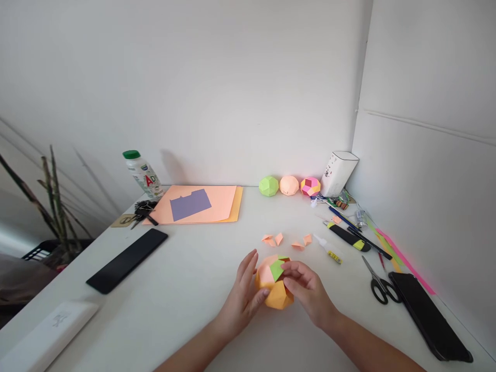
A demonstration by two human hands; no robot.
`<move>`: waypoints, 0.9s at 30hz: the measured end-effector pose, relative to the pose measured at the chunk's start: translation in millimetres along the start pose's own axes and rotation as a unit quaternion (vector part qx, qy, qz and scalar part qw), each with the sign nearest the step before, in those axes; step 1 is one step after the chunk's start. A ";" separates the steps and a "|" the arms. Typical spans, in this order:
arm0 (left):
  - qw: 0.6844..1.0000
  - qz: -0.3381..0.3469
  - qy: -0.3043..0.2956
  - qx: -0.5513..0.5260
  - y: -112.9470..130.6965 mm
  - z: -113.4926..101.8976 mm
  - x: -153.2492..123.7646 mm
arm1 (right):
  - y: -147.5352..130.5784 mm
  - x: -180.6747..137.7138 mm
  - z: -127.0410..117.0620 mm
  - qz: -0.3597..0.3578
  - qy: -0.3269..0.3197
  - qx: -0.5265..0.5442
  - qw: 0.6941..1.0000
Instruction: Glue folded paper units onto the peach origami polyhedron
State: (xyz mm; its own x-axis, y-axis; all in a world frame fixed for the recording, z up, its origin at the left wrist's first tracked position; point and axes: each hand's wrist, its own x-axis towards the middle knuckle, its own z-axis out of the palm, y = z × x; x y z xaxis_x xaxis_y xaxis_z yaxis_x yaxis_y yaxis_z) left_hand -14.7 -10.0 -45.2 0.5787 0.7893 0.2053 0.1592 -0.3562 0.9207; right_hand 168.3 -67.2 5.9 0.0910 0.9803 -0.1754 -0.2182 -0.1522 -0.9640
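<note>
A faceted paper ball (279, 298) in orange, peach and green sits low in front of me. My left hand (245, 294) cups its left side, with the thumb along the front and the fingers behind. On the right, my right hand (306, 289) has its thumb and fingertips pressed together at the ball's edge, by a green paper facet (276, 269). Dark gaps show between some facets there. Just beyond the ball lie several small folded peach paper pieces (279, 238) and a glue tube (327, 249) with a white nozzle.
Three finished-looking paper balls (289, 185) line the wall. Right: a box cutter (349, 236), scissors (382, 287), a black phone (430, 315) and paper strips (406, 261). Left: coloured paper sheets (222, 199), a bottle (144, 175), keys (145, 211), a black slab (127, 260) and a white box (50, 336).
</note>
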 end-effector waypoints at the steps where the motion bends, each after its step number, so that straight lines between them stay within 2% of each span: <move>1: 1.000 -0.001 -0.005 -0.002 -1.0 0.8 -0.4 | 0.3 -0.2 0.5 -0.005 0.002 -0.008 1.000; 6: 0.999 -0.016 -0.034 -0.019 -1.9 5.5 -1.0 | 5.9 -2.0 2.4 -0.017 -0.011 -0.045 0.999; 13: 0.992 -0.028 -0.056 -0.106 2.7 3.8 1.0 | 10.8 -4.8 0.2 -0.051 -0.019 -0.108 0.993; 23: 0.995 -0.004 -0.042 -0.094 3.2 5.5 -0.8 | 3.5 -6.6 1.8 0.004 -0.054 -0.038 0.998; 27: 0.995 -0.007 -0.051 -0.089 8.0 6.0 -2.2 | 6.0 -8.7 3.9 -0.012 -0.055 -0.050 0.997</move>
State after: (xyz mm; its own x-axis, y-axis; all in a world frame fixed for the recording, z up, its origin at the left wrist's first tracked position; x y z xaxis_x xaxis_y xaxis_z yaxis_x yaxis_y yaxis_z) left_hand -9.9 -17.5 -40.3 0.6573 0.7354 0.1648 0.0300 -0.2440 0.9693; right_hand 162.4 -76.2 2.4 -0.0131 0.9909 -0.1336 -0.1194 -0.1342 -0.9837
